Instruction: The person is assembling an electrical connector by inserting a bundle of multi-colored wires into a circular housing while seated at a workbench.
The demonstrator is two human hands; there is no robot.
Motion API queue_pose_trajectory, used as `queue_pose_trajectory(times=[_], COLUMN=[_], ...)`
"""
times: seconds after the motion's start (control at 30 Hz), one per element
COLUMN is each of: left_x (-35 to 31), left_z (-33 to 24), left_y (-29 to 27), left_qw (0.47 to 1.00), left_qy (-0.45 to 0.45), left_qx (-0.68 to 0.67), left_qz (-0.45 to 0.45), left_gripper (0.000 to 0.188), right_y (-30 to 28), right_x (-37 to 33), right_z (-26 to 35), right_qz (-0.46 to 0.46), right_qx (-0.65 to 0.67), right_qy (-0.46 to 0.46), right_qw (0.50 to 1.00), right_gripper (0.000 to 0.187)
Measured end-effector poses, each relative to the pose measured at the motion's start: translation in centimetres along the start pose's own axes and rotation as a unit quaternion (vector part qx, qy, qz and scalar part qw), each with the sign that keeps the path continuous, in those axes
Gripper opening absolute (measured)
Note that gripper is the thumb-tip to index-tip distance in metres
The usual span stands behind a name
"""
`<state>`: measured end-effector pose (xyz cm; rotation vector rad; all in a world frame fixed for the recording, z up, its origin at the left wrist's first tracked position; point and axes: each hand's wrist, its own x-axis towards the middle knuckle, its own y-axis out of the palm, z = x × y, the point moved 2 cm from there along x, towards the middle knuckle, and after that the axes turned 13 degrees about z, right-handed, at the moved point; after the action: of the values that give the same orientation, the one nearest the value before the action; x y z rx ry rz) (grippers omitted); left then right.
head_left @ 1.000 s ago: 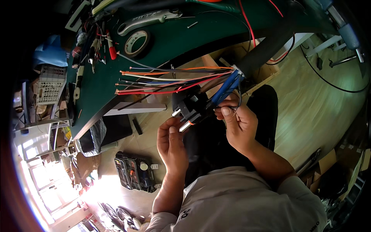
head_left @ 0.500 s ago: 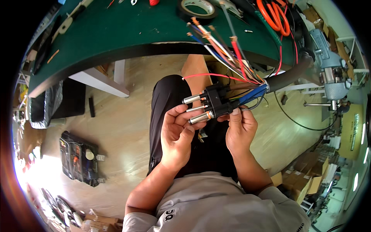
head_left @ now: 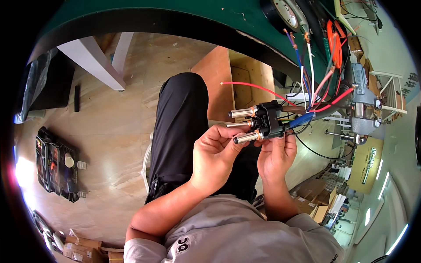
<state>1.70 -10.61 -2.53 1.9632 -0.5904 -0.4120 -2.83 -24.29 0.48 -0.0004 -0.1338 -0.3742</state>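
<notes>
Above my lap I hold a black multi-pin connector (head_left: 271, 119) with both hands, its metal pins pointing left. My left hand (head_left: 212, 160) is closed at the pin end, thumb against the lowest silver pin (head_left: 246, 137) and fingers behind it. At the connector's lower rear corner, my right hand (head_left: 276, 160) pinches the housing; some fingertips are hidden behind it. Blue wires (head_left: 301, 119) run from the housing's rear into a thick dark cable (head_left: 331, 110). Loose wires fan out there, including a red wire (head_left: 258, 87) stretching left with a bare tip.
A green-topped workbench (head_left: 153, 8) crosses the far side, carrying a roll of black tape (head_left: 280, 15) and an orange cable coil (head_left: 335, 44). A grey bench vise (head_left: 364, 109) stands right. Below the bench is a wooden box (head_left: 212, 79); an open toolbox (head_left: 55, 164) lies on the floor left.
My view has shifted toward the right. The connector has turned slightly, its pins now lying more level, and my left hand has come closer to my right hand and the housing.
</notes>
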Motion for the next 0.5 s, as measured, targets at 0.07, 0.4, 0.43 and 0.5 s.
queue_pose_trajectory(times=[0.07,0.4,0.43,0.5], left_x=[-0.1,0.0,0.0,-0.1], left_z=[0.2,-0.1,-0.2,-0.5], left_y=[0.3,-0.5,-0.4,-0.4], left_qw=[0.999,0.997,0.997,0.998], left_qy=[0.021,0.017,0.017,0.017], left_qx=[-0.024,-0.076,-0.07,-0.058], left_qz=[0.004,-0.023,-0.021,-0.019], left_gripper=[0.015,0.017,0.017,0.017], right_y=[0.3,0.1,0.2,0.5], right_x=[0.1,-0.2,-0.1,0.0], right_z=[0.2,1.4,1.8,2.5], right_qz=[-0.002,0.069,0.091,0.102], right_qx=[0.019,0.004,0.006,0.025], right_qy=[0.009,0.047,0.048,0.076], right_qw=[1.0,0.996,0.995,0.992], right_gripper=[0.018,0.043,0.05,0.07])
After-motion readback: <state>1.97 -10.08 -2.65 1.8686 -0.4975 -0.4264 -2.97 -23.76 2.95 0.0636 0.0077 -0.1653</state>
